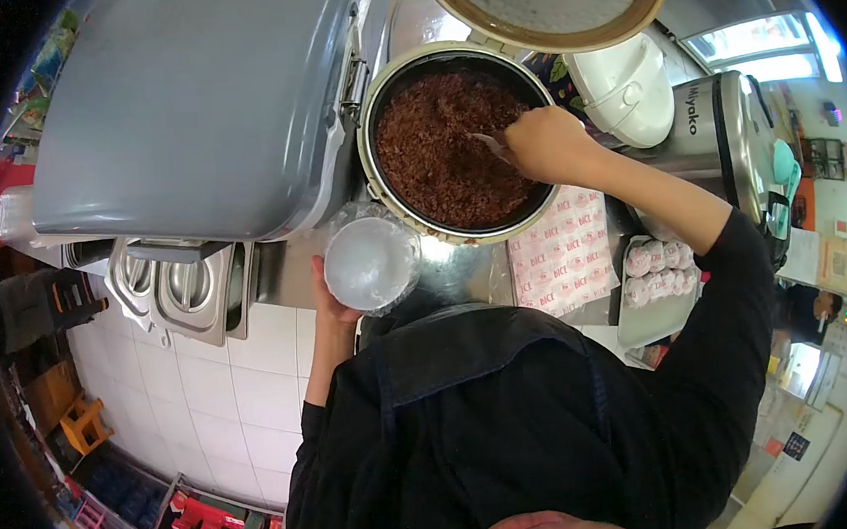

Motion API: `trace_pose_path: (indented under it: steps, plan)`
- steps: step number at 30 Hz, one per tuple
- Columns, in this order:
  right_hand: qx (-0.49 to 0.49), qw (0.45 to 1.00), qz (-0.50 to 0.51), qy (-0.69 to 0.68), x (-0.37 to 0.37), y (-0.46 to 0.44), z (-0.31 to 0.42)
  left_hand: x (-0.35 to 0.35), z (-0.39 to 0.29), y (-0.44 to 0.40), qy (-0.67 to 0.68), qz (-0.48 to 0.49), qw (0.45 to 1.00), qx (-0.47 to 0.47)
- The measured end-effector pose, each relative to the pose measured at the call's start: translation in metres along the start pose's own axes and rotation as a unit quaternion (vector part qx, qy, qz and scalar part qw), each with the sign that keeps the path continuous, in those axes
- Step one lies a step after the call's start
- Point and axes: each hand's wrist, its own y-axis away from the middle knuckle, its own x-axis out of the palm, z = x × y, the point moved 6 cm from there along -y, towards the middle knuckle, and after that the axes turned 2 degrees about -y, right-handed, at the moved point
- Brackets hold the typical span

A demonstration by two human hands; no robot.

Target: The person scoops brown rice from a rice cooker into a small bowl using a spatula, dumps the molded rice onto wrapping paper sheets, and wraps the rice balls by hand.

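Observation:
Reddish-brown cooked rice [436, 157] fills the dark inner pot of an open rice cooker [371, 161]. Over its right side, my right hand [550, 146] is closed round a pale rice paddle [494, 148]; its blade is at the rice and partly out of sight. My left hand [334, 304] supports a round white bowl [370, 263], thumb along its left side, just below the cooker's rim. Clear plastic film covers or lines this bowl. Nothing that I can make out lies inside it.
A big grey lidded box [191, 114] stands at the left, above steel lidded pans [188, 293]. To the right are pink-printed papers [564, 256], a tray of wrapped rolls [659, 271], a white lidded container [626, 92] and a steel Miyako pot [702, 141]. The cooker's raised lid [548, 5] leans behind.

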Motion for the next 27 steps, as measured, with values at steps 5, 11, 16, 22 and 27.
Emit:
trace_pose_path:
  steps: [5, 11, 16, 22, 27]
  plan:
    - [-0.028, 0.999, -0.011, -0.029, -0.003, 0.007, -0.002, -0.006, 0.008, 0.006, -0.077, -0.071, 0.994, 0.0]
    - [-0.069, 0.994, -0.034, -0.073, 0.007, -0.006, -0.002, 0.004, 0.015, 0.012, -0.144, -0.14, 0.98, 0.0]
    - [-0.113, 0.975, -0.031, -0.19, 0.027, -0.029, 0.016, 0.006, 0.016, 0.013, -0.107, -0.227, 0.968, 0.031]
    - [-0.134, 0.949, -0.007, -0.285, 0.03, -0.03, 0.016, 0.006, 0.016, 0.013, -0.084, -0.273, 0.957, 0.044]
    - [-0.126, 0.941, 0.012, -0.314, 0.024, -0.023, 0.016, 0.026, 0.013, 0.008, -0.038, -0.305, 0.949, 0.074]
